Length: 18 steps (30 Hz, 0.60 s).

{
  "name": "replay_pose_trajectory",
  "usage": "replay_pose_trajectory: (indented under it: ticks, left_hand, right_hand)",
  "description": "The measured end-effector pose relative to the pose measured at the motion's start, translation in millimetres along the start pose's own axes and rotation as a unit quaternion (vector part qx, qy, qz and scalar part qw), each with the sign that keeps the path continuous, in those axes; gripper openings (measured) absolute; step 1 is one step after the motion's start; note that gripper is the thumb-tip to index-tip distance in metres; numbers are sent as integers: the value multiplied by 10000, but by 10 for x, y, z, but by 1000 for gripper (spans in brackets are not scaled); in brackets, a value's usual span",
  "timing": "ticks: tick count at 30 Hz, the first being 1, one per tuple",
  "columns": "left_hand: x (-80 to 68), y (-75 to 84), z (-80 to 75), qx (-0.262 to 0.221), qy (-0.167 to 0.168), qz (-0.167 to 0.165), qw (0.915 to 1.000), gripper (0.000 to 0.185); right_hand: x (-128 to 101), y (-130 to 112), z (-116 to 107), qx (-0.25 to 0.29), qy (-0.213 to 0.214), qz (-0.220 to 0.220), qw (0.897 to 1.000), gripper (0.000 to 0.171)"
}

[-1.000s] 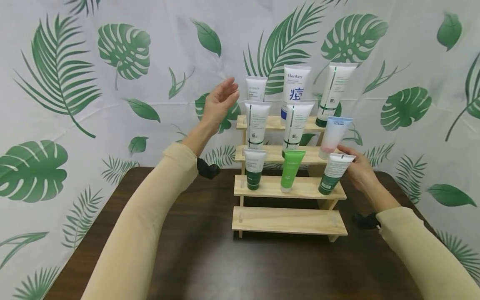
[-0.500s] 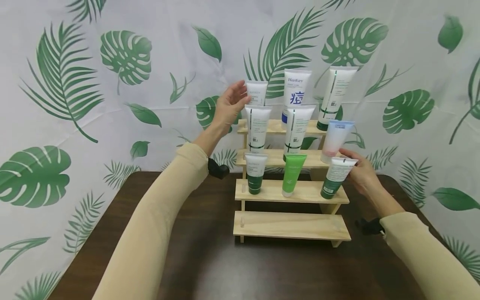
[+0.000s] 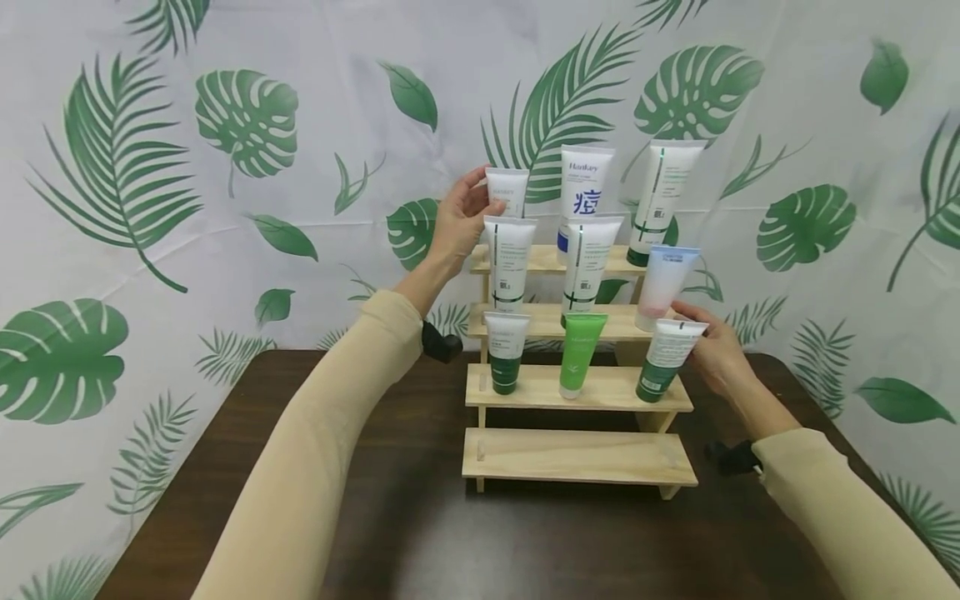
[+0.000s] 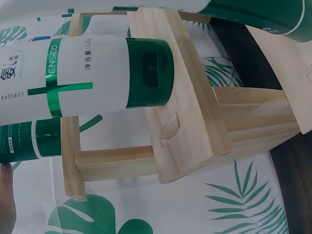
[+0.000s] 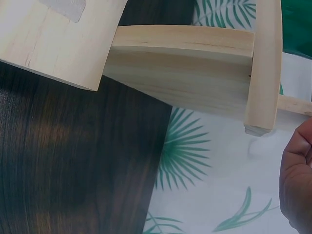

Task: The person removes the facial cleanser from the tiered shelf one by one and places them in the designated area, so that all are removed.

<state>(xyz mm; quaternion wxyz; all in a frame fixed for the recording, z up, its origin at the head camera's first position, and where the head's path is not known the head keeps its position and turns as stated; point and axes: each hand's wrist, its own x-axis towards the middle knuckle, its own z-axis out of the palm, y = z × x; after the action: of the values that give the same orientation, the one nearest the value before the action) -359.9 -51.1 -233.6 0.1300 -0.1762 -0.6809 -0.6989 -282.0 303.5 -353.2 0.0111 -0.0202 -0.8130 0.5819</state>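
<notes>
At the top left of a stepped wooden rack (image 3: 581, 457), my left hand (image 3: 459, 218) grips a small white tube (image 3: 507, 187), thumb across its front. A finger lies against that tube's green cap (image 4: 48, 138) in the left wrist view. My right hand (image 3: 722, 350) is at the rack's right side, beside a pink-and-blue tube (image 3: 666, 282) and behind a white-and-green tube (image 3: 669, 360). Some right fingertips are hidden, so their hold cannot be made out. In the right wrist view only part of the right hand (image 5: 298, 178) shows, near a plank end.
Other tubes stand on the tiers: a white one with blue lettering (image 3: 585, 196), a tall white one (image 3: 663, 200), a bright green one (image 3: 581, 354) and several more white ones. The rack stands on a dark wooden table (image 3: 360, 500) before a leaf-print cloth (image 3: 315, 167).
My left hand has moved right, from beside the top left tube to a grip on it. My right hand stays by the rack's right side. The head view has shifted slightly.
</notes>
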Motion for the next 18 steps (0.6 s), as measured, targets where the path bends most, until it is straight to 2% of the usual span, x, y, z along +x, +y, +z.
replay_pose_trajectory:
  ticks: [13,18]
  left_hand:
    - [-1,-30,-5,126,383,397,9984,47]
    - [-16,24,-58,112,574,638,9963,45]
  right_hand:
    - [-8,-14,36,-115,-51,88,9999,62]
    - [6,0,17,8,-4,-9,10000,61]
